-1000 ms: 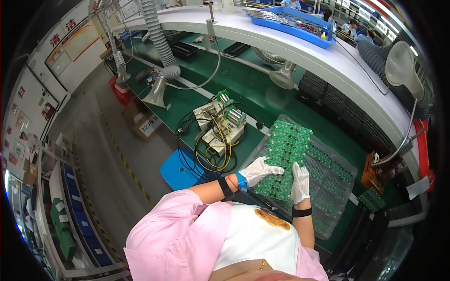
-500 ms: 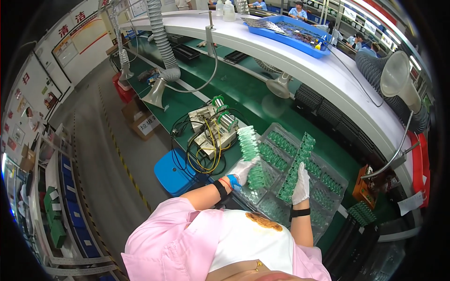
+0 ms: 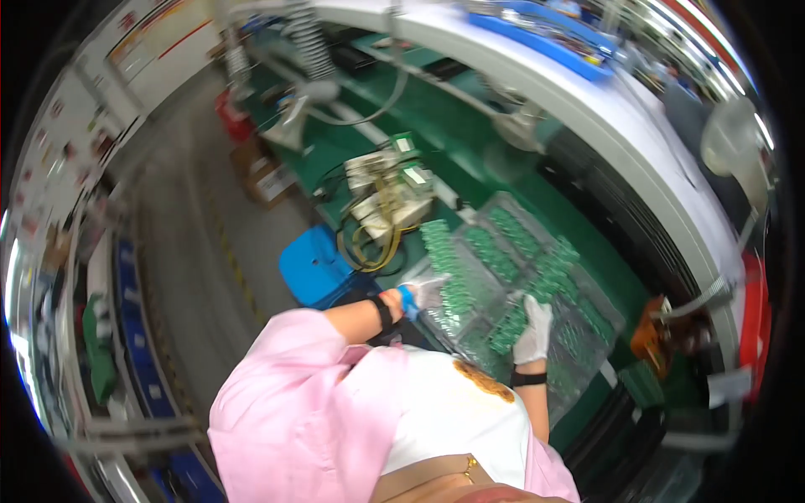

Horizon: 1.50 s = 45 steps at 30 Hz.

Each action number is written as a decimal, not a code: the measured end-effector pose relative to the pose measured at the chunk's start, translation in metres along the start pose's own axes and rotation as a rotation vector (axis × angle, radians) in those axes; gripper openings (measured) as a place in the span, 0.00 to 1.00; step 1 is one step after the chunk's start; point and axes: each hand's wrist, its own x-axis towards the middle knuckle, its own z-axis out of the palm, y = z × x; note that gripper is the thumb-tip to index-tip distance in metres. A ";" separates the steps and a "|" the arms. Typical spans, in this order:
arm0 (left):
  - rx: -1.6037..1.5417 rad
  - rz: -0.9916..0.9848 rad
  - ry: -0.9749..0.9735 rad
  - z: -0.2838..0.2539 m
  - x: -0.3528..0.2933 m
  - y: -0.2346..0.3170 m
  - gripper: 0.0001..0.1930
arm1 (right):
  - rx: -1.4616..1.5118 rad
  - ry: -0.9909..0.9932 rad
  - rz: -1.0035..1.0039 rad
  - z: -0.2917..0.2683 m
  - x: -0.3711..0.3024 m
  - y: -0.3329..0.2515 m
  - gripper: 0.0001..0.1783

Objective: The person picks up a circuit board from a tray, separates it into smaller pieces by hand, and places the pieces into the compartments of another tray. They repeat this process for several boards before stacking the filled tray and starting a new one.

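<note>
Pose | left hand (image 3: 428, 292): angled inward, grasping green board (image 3: 450, 267) | right hand (image 3: 534, 330): pointing forward, grasping second board (image 3: 549, 275)

Thin white cloth, matt and wrinkled, covers my left hand (image 3: 429, 293) and right hand (image 3: 533, 331). The green circuit boards (image 3: 451, 272) beside them look rough. The clear plastic tray (image 3: 577, 369) by the counter's (image 3: 604, 260) near edge looks glossy.

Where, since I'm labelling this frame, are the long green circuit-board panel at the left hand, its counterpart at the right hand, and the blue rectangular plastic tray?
Left green panel (image 3: 447, 264): head view, middle face.
Right green panel (image 3: 551, 275): head view, upper part.
Blue tray (image 3: 545, 44): head view, near wall.
</note>
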 end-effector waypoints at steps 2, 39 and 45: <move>-0.075 -0.054 0.034 0.005 -0.010 0.008 0.31 | 0.090 0.039 0.032 0.013 -0.016 -0.021 0.06; 1.495 1.242 -0.162 0.082 -0.102 0.133 0.10 | -0.938 -0.062 -0.750 0.106 -0.037 -0.078 0.09; 1.433 1.184 -0.349 0.069 -0.109 0.131 0.14 | -1.251 -0.164 -0.795 0.103 -0.054 -0.062 0.10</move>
